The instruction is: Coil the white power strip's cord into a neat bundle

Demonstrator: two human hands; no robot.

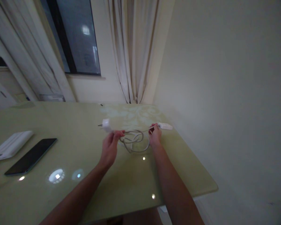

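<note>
Over the table, a white cable (138, 151) hangs in loose coils between my two hands. My left hand (110, 145) is closed on the cable near its left end, where a white plug adapter (106, 125) with dark prongs sticks out beyond the fingers. At the other end, my right hand (155, 134) pinches the cable close to a white oblong piece (165, 126), which points to the right. What that piece is, I cannot make out.
The glossy pale green table (84, 193) ends at a wall on the right. A black phone (31, 157) and a white packet (12, 144) lie at left. A small dark object (101, 105) sits at the far edge. Curtains (133, 50) hang behind.
</note>
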